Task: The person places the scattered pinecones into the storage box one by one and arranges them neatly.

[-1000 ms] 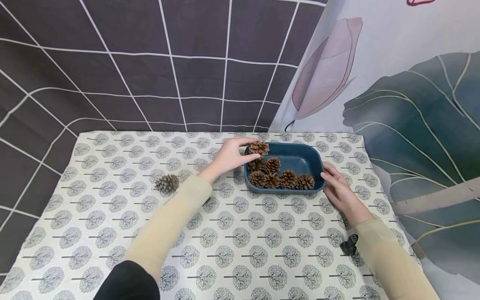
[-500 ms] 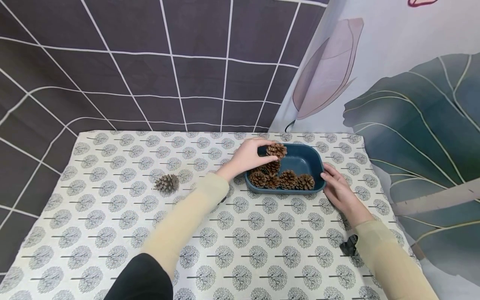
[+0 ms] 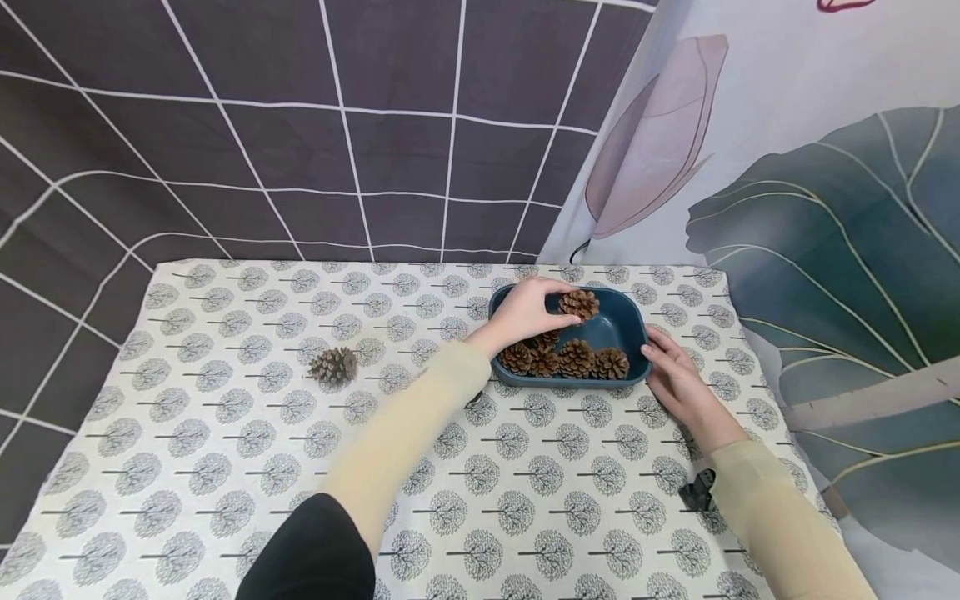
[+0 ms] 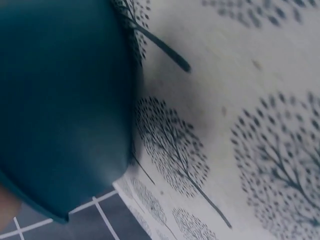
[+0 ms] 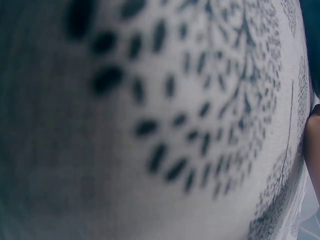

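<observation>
In the head view, my left hand [image 3: 527, 312] pinches a brown pinecone [image 3: 579, 305] between thumb and fingers, above the blue rectangular bin [image 3: 573, 383]. Several pinecones [image 3: 576, 358] lie inside the bin along its near side and left end; my left hand and wrist partly cover those on the left. My right hand [image 3: 677, 377] holds the bin's right end, thumb at the rim. The left wrist view shows the bin's outer wall [image 4: 65, 110] close up. Only a sliver of my right hand [image 5: 312, 150] appears in the right wrist view.
A lone greyish-brown pinecone [image 3: 333, 367] lies on the tree-print tablecloth [image 3: 300, 467], left of the bin. A small black object [image 3: 697, 490] sits beside my right sleeve. A dark gridded curtain [image 3: 285, 150] hangs behind the table, with a leaf-print one [image 3: 847, 250] at right.
My left hand has moved rightward over the bin, carrying the pinecone from the left end toward the middle. The right hand and the bin have stayed in place.
</observation>
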{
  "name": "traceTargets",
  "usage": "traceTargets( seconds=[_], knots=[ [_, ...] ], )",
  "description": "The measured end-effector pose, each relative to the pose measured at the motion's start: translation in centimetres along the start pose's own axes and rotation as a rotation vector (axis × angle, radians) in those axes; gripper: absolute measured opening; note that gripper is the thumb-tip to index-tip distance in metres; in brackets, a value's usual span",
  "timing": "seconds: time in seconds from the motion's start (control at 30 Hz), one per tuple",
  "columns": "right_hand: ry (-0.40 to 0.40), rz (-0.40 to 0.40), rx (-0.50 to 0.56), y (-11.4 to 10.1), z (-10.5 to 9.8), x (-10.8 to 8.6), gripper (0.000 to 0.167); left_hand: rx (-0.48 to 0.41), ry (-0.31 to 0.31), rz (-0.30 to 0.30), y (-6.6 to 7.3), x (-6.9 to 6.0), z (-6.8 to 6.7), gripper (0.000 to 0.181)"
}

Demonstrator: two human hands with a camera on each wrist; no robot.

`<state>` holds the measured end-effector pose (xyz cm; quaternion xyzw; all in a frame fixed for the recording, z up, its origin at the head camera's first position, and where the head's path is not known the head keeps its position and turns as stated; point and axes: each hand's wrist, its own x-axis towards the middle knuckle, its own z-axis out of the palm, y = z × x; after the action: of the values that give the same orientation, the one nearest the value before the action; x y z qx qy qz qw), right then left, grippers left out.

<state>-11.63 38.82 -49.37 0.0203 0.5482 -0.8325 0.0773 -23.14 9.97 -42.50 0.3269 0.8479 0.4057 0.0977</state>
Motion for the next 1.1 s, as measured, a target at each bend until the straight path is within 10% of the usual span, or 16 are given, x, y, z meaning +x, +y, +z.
traceTargets(
  seconds=[1.1],
  knots=[
    [-0.017,-0.019,0.030,0.0,0.1,-0.1,0.037,0.269,-0.194,-0.043,-0.3,1.5,2.6,0.051]
  ],
)
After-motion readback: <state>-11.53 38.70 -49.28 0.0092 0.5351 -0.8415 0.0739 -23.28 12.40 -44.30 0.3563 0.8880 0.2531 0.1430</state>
